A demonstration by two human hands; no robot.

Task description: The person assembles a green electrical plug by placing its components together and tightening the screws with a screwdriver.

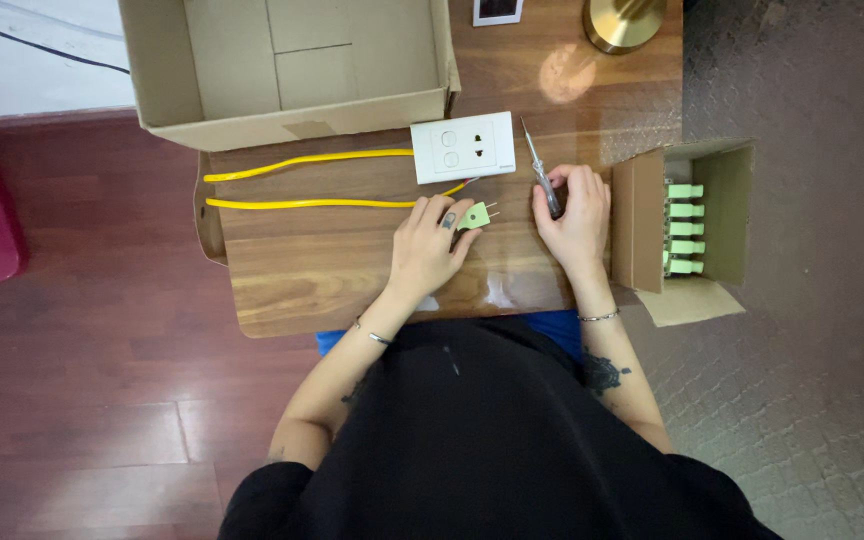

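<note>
**Two hands working at a plug and a screwdriver on a wooden counter**

A glossy wood-grain counter [312,270] is carrying everything, its near edge rounded and lying just under the wrists. Beyond the left hand, a big open cardboard box [292,70] with matte, creased walls is overhanging the far edge. Past the right hand, a smaller cardboard box [697,215] is lying on its side, showing a neat stack of pale green plugs [685,228]. A yellow cable [302,180] is running in two smooth lines away from the left hand, leaving bare wood open nearer the body. A flat white rectangular socket plate [463,147] is sitting just beyond both hands.

The left hand [427,245] is pinching a small pale green plug [475,215] at its fingertips, metal prongs pointing toward the right hand. The right hand [577,215] is curling around the handle of a slim screwdriver [540,170], whose clear shaft is slanting away toward the plate.
</note>
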